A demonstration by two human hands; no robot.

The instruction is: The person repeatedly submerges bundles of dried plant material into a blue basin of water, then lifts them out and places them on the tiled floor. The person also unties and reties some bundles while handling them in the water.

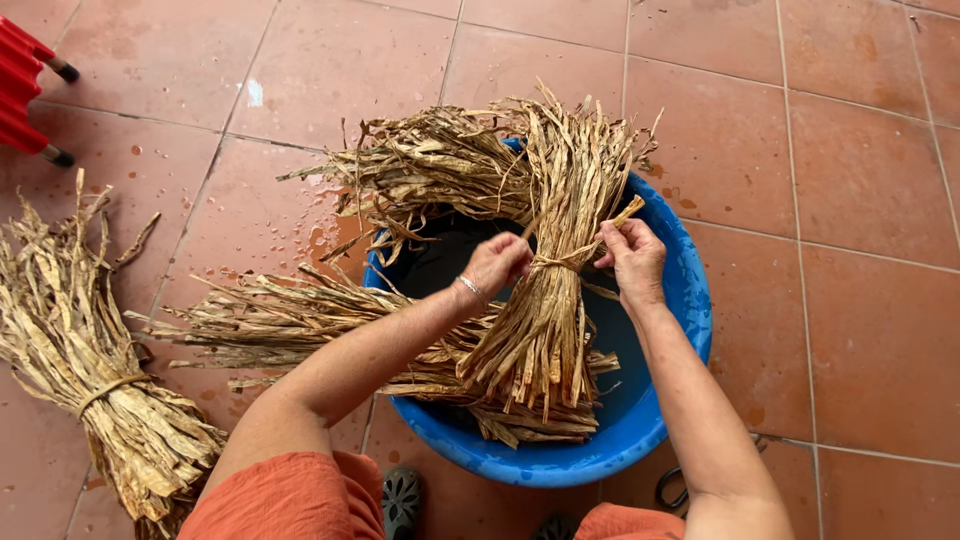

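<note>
A bundle of dried tan leaf strips [555,310] stands across a blue plastic basin [690,300], tied at its waist with a strip. My left hand [495,262] pinches the tie on the bundle's left side; a thin bracelet is on that wrist. My right hand [632,255] grips the tie's loose end on the right side. Two more bundles of the same dried strips lie in and over the basin: one [440,165] at the far rim, one [290,320] stretching left onto the floor.
Another tied bundle [90,380] lies on the terracotta tile floor at the left. Red furniture with black feet [25,90] is at the top left corner. Water drops wet the tiles [320,235] left of the basin. My sandals [402,500] show at the bottom.
</note>
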